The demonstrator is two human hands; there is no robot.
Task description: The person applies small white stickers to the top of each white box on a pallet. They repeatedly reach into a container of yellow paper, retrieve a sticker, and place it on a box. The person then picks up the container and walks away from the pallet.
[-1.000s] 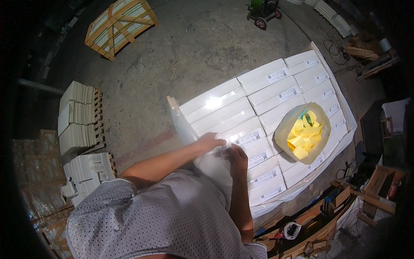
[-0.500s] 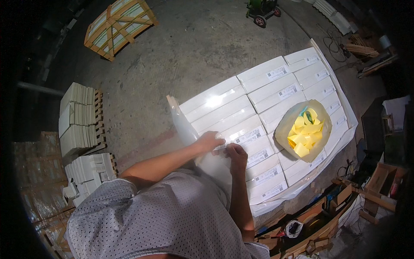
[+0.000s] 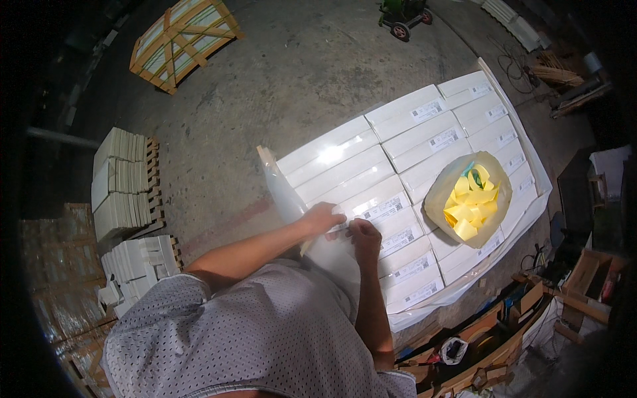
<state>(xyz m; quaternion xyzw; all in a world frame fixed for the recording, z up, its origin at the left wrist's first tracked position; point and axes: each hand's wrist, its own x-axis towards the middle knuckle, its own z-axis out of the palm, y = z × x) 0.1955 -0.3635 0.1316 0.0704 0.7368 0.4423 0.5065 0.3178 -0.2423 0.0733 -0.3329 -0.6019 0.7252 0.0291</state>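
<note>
My left hand point(image 3: 323, 220) and my right hand point(image 3: 365, 239) come close together over the near left edge of a pallet load of white boxes point(image 3: 352, 172). The fingers of both are closed in a pinch on a small white piece point(image 3: 339, 227), whose kind is too small to make out. Printed white labels point(image 3: 397, 240) run along the boxes just beyond my right hand. Clear plastic film point(image 3: 282, 189) hangs around the load's left edge and below my hands. On the boxes to the right stands an open translucent bag point(image 3: 434, 199) filled with yellow paper strips point(image 3: 472, 209).
A wooden crate point(image 3: 186, 41) stands on the concrete floor at the far left. Stacked pale slabs on pallets point(image 3: 121, 186) are at left. Wooden bins with scraps and tools point(image 3: 488, 338) lie at the lower right. A green wheeled machine point(image 3: 405, 16) is at the back.
Almost nothing differs. My hands stay pinched together in the same place, with only a slight shift of the right fingers.
</note>
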